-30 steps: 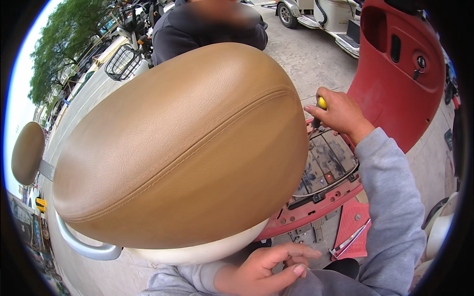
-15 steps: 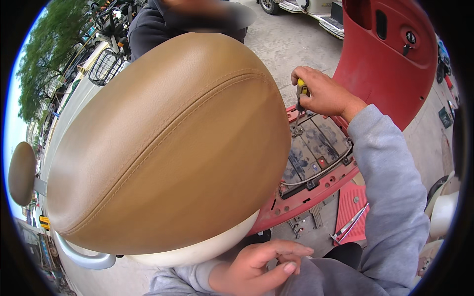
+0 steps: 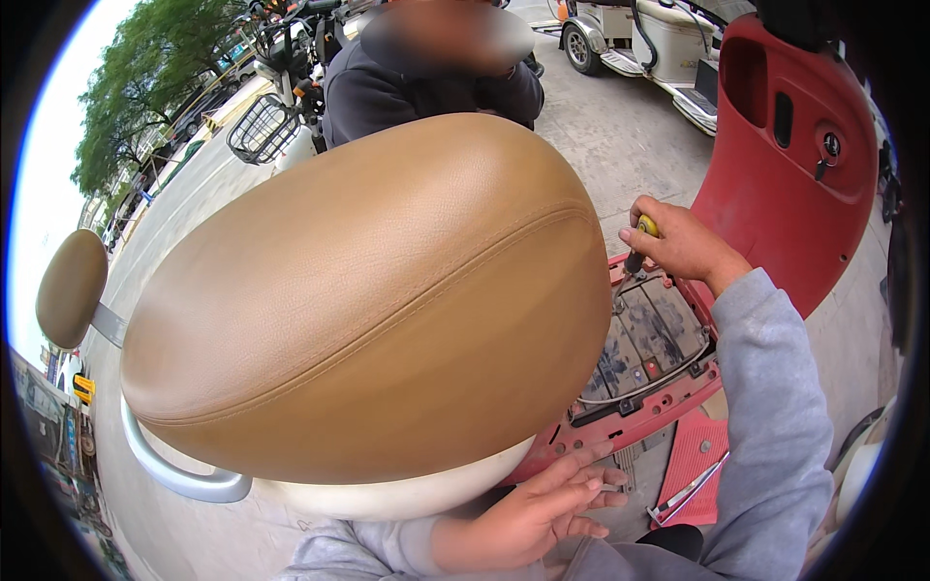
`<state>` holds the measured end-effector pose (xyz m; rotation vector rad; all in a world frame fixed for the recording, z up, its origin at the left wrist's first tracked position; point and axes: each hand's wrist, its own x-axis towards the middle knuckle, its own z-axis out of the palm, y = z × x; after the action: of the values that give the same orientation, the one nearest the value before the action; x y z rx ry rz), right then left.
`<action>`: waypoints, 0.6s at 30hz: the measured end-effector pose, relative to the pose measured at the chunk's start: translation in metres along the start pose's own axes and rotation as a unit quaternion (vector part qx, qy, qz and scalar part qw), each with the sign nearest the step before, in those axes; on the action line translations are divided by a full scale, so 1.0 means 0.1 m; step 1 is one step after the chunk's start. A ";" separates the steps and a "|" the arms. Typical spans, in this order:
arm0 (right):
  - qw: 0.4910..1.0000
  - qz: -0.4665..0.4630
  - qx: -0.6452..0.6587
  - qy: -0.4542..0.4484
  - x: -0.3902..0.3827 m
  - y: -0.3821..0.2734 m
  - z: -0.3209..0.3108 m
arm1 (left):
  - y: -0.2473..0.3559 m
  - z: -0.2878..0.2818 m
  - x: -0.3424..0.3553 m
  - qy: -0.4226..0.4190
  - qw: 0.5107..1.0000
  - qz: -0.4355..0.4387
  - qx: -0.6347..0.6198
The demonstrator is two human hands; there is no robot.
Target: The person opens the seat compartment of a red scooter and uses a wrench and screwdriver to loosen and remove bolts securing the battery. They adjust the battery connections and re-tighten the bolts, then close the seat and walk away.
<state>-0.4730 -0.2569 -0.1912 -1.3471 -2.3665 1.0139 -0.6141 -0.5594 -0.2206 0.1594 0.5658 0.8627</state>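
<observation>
My right hand (image 3: 686, 240) is closed round the yellow-and-black handle of a screwdriver (image 3: 635, 261). Its shaft points down at the far left corner of the dusty black batteries (image 3: 661, 324), which lie in the open floor bay of a red scooter. Exactly what the tip touches is too small to make out. Low in the middle, my left hand (image 3: 523, 513) holds nothing, its fingers spread apart near the red frame (image 3: 635, 421) of the bay. The scooter's big tan seat (image 3: 387, 290) stands to the left of the bay and hides part of it.
A red ribbed panel (image 3: 690, 447) lies on the ground, with a long metal tool (image 3: 688, 489) on it. The red front shield (image 3: 790, 184) rises at right. Beyond the seat is another person (image 3: 407, 92). A backrest (image 3: 73, 290) and silver rail (image 3: 184, 476) stick out at left.
The whole view has shifted, so the scene sits lower and further right. My left hand's fingers have spread from a looser curl. My right hand keeps its grip on the screwdriver, which leans more.
</observation>
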 end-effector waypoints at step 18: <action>0.951 -0.154 -0.217 0.160 0.02 0.08 0.14 | -0.10 -0.09 0.08 0.021 0.985 0.038 -0.165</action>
<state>-0.4764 -0.2595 -0.2070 -1.1050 -2.5119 0.1759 -0.6081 -0.5610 -0.2354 -0.1397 0.4509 1.0239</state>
